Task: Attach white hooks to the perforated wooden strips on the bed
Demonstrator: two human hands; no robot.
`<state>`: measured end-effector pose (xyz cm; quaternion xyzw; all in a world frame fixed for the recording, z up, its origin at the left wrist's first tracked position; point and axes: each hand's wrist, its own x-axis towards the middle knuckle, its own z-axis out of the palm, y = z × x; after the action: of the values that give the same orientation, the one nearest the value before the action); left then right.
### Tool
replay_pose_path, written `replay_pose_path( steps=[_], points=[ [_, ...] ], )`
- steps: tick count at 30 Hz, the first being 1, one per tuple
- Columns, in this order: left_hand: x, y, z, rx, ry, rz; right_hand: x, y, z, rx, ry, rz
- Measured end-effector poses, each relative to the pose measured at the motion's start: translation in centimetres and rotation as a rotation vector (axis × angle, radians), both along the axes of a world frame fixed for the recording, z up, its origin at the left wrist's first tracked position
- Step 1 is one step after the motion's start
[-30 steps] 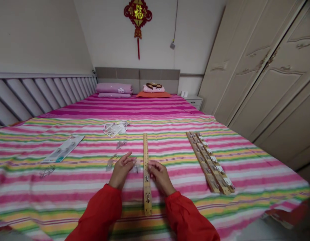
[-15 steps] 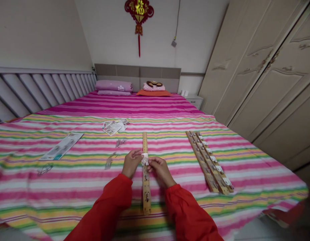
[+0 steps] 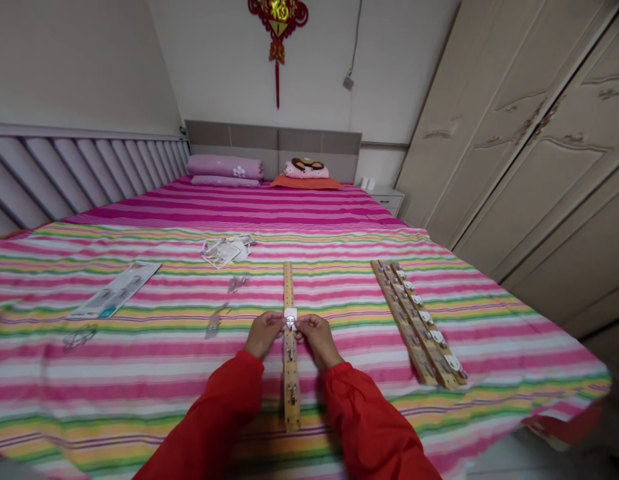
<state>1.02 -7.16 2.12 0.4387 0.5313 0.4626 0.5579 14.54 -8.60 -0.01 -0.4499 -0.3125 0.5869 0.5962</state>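
Observation:
A narrow wooden strip with rows of small holes lies lengthwise on the striped bedspread in front of me. Across its middle sits a white square adhesive hook, lined up with the strip. My left hand pinches its left edge, thumb and fingers together. On the opposite edge, my right hand grips it the same way. Below them, metal hooks on clear backings are fixed to the near half of the strip. Whether the white hook is pressed fully down, I cannot tell.
Several wooden strips with hooks lie side by side at the right. Loose clear hooks, a pile of packets, a long flat package and a wire-like tangle lie at the left. A wardrobe borders the right.
The white hook has gone from slightly tilted to square on the strip. My left fingers, raised and spread before, have come down and closed on its edge. The view has shifted slightly.

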Motion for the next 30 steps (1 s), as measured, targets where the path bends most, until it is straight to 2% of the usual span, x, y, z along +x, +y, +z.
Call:
replay_pose_path(
  steps=[11,30],
  points=[
    [0.2,0.3,-0.9,0.016,0.038,0.042,-0.3,0.0,-0.6,-0.006,-0.021,-0.037],
    [0.3,0.2,-1.3,0.106,0.157,0.072,-0.4,0.6,-1.8,0.004,-0.050,-0.035]
  ],
)
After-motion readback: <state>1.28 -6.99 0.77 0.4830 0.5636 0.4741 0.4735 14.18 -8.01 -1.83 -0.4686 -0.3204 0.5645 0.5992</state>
